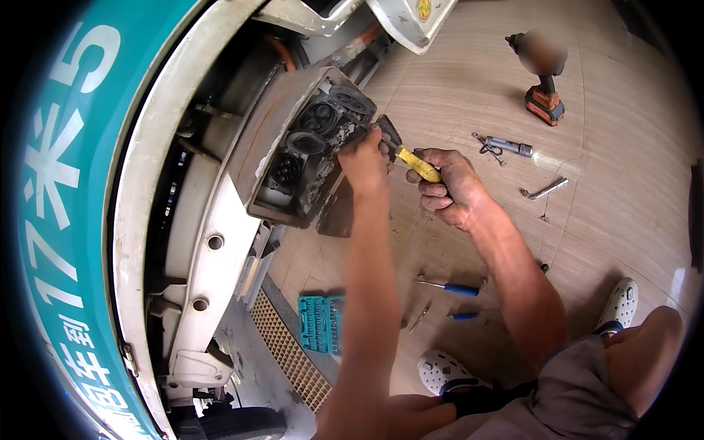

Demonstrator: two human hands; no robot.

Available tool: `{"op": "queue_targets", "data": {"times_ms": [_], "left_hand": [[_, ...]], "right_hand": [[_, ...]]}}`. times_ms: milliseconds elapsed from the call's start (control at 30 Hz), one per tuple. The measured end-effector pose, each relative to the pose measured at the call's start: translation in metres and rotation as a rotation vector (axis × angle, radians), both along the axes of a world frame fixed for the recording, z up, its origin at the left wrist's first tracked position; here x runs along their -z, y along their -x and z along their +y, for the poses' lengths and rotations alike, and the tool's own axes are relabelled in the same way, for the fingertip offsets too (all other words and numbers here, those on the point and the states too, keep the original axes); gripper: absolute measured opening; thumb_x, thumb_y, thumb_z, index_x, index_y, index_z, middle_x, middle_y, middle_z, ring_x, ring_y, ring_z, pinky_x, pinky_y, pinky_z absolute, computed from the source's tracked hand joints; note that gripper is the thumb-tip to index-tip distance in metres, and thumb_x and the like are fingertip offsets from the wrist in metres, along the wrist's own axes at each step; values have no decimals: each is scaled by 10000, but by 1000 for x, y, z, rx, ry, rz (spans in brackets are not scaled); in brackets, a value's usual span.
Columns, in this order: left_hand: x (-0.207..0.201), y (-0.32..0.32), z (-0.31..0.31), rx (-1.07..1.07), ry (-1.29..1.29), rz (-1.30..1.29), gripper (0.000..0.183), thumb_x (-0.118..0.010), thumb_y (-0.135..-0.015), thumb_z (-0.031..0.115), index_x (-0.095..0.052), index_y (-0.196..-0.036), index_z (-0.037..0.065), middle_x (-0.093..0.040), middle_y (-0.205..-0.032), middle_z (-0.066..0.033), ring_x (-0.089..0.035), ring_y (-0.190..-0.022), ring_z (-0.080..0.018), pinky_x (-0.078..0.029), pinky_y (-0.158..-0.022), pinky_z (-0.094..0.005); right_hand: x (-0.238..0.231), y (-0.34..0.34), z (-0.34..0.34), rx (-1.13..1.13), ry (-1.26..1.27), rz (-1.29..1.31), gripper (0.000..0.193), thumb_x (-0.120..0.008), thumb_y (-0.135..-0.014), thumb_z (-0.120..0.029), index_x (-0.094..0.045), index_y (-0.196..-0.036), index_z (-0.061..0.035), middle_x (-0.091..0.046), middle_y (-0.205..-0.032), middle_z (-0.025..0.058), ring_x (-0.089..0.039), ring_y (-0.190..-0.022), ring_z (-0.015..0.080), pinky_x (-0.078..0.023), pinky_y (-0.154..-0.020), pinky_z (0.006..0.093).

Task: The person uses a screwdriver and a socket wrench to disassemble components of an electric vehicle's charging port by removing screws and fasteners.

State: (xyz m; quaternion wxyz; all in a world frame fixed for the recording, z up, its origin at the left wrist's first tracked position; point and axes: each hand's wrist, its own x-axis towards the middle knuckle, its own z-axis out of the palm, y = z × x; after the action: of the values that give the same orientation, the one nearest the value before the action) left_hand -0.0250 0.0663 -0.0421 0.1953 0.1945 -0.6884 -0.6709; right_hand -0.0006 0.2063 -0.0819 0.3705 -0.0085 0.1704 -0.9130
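A scraper with a yellow handle (419, 166) and a dark, broad blade is in my right hand (453, 183), its fingers wrapped round the handle. The blade points up and left, toward the right side of a dirty grey metal box (282, 117). Close to that blade, my left hand (364, 163) is closed at the box's right edge; whether it grips the blade, the edge or something else is hidden. Inside the open box are round black sockets (284, 170) and round caps (305, 142). Flaky grey residue (323, 165) lies along the box's inner side.
Left stands a vehicle's teal panel (81, 147) and white frame (209, 271). On the tiled floor lie a lit flashlight (510, 147), a wrench (548, 188), blue-handled tools (460, 290) and a teal socket set (315, 323). An orange-black cordless power tool (544, 106) stands far right. A grating (286, 352) runs below.
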Motion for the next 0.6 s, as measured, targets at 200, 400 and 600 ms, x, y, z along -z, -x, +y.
{"op": "queue_targets", "data": {"times_ms": [200,400,600], "left_hand": [[0,5,7,-50,-85,21,116,-627,-862,76,-634,-775,0,-517,-565,-24,-427,-414,-111,-322,-379,-270],[1,0,7,35,-86,1,108,-652,-868,108,-628,-777,55,-516,-619,8,-432,-486,-92,-323,-437,-250],[0,2,0,-19,-59,12,116,-665,-868,118,-631,-776,55,-518,-620,9,-420,-464,-97,-316,-429,-251]], "right_hand": [[-5,-19,1,756,-1373,1166,186,-529,-908,-135,-596,-1016,0,-556,-771,73,-443,-461,135,-350,-387,272],[4,-13,-2,795,-1278,1096,180,-558,-919,-138,-606,-1017,5,-542,-739,52,-422,-471,111,-325,-395,262],[-11,-14,-2,217,-330,85,255,-502,-941,-142,-594,-1099,36,-479,-703,9,-286,-472,53,-220,-396,237]]}}
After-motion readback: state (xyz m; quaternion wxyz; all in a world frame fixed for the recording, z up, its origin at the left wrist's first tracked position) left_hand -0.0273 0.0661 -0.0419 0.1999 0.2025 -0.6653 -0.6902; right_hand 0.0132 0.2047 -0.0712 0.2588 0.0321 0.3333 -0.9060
